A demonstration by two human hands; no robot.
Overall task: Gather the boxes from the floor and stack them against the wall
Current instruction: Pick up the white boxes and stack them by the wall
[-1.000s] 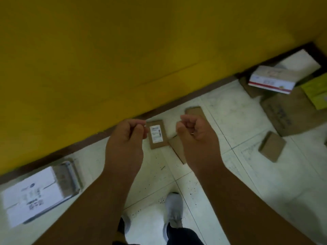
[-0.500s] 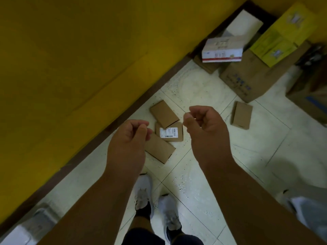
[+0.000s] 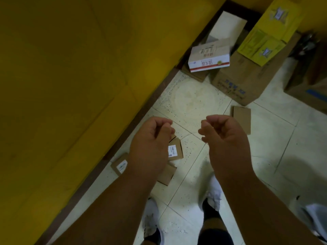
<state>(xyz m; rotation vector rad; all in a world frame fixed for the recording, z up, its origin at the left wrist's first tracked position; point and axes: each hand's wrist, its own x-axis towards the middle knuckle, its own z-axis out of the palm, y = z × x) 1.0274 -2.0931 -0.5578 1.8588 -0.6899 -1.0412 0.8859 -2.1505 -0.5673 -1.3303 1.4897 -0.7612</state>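
Note:
Several small flat brown boxes lie on the tiled floor by the yellow wall. One with a white label shows just right of my left hand. Another labelled one sits at the dark skirting, and a plain one lies below my wrist. A fourth box lies partly behind my right hand. Both hands hover above the floor with fingers curled in, holding nothing.
In the corner stand a white and red box, a pale box, a large brown carton and yellow boxes. Another carton sits at the right edge. My white shoes stand on the tiles below.
The view has swung right toward the corner stack. The small boxes have slid down and left in the frame, under my left hand. Both hands stay curled and hold nothing.

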